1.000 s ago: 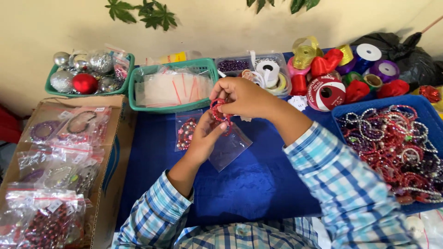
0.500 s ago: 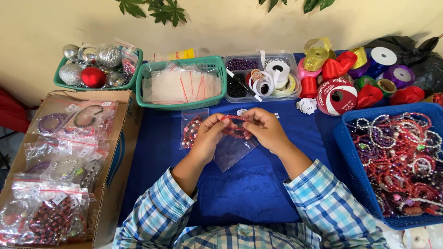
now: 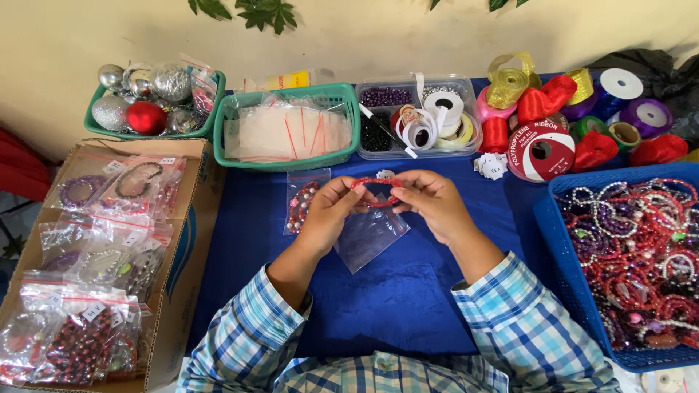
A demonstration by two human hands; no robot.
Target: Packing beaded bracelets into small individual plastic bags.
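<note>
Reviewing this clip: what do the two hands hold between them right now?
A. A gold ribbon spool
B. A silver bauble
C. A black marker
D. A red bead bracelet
D: the left hand and right hand pinch the ends of a red bead bracelet, stretched between them above a clear bag on the blue table.

The cardboard box [image 3: 186,240] runs off the left and near edges. The blue basket [image 3: 557,240] is cut by the right edge. Fingers cover both ends of the red bracelet [image 3: 375,183]. The clear bag [image 3: 370,234] lies partly under the left hand [image 3: 328,215].
</note>
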